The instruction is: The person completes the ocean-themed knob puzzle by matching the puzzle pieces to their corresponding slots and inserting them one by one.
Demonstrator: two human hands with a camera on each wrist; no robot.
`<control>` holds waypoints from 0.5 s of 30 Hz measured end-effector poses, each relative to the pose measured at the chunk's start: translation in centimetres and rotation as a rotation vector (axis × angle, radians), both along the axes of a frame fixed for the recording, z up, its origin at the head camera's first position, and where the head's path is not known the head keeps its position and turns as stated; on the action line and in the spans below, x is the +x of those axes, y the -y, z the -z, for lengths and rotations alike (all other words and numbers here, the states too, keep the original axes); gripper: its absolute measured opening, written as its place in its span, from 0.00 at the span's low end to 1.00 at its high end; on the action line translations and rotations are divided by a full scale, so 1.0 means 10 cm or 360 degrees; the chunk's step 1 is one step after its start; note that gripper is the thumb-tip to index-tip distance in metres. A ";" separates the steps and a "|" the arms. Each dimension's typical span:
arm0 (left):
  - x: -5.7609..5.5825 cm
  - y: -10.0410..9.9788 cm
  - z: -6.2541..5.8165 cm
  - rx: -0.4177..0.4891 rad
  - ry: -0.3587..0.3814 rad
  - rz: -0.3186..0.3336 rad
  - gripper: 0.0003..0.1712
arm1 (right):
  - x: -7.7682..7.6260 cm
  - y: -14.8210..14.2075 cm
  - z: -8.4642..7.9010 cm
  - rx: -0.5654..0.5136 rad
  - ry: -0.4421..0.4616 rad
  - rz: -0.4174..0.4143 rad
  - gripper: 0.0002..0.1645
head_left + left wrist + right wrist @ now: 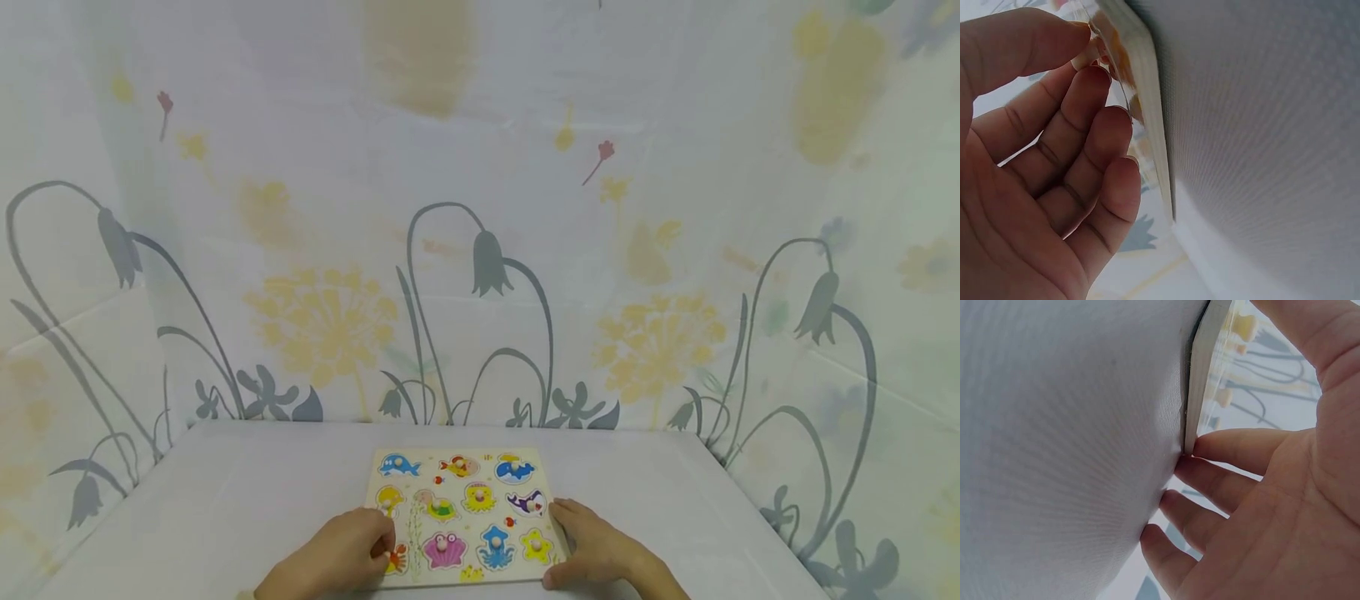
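Note:
A wooden knob puzzle board [525, 575] with sea-animal pieces lies flat on the table. My left hand [341, 546] is over its lower left corner, partly covering the red crab piece [397, 558]. In the left wrist view, thumb and forefinger pinch a small round knob [1082, 61], while the other fingers bend loosely beside the board. At the opposite side, my right hand [592, 546] touches the board's right edge. Its fingers [1235, 450] are fairly straight in the right wrist view, with fingertips at the board's edge and on the table.
Other knobbed pieces sit in the board, among them a pink shell [444, 550], a blue squid [495, 557], a yellow starfish [537, 546] and a green turtle [437, 507]. White cloth covers the table [270, 475]. A flower-printed curtain [480, 167] hangs behind it.

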State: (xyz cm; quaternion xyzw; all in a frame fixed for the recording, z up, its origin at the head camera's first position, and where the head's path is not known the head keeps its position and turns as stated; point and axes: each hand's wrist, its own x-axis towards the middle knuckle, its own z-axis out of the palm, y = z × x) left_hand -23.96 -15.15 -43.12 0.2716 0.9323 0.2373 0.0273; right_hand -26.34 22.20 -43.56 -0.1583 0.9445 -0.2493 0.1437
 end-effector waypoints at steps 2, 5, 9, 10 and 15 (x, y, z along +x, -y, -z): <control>0.00 0.00 0.00 -0.0001 -0.0021 0.0003 0.06 | 0.00 0.00 0.00 0.0009 -0.0012 -0.0006 0.61; 0.00 0.00 0.01 -0.0010 -0.0048 0.0006 0.06 | 0.00 0.00 0.00 0.0015 -0.0019 -0.0010 0.61; 0.01 0.00 0.02 -0.0006 -0.0048 0.0012 0.06 | 0.00 0.00 0.00 0.0009 0.0005 0.0008 0.61; 0.01 0.01 0.02 -0.0003 -0.0041 0.0013 0.06 | 0.00 0.00 0.00 0.0010 0.0008 0.0011 0.61; 0.02 0.01 0.01 -0.0005 -0.0027 0.0004 0.06 | 0.00 0.01 0.00 0.0017 0.0004 0.0008 0.61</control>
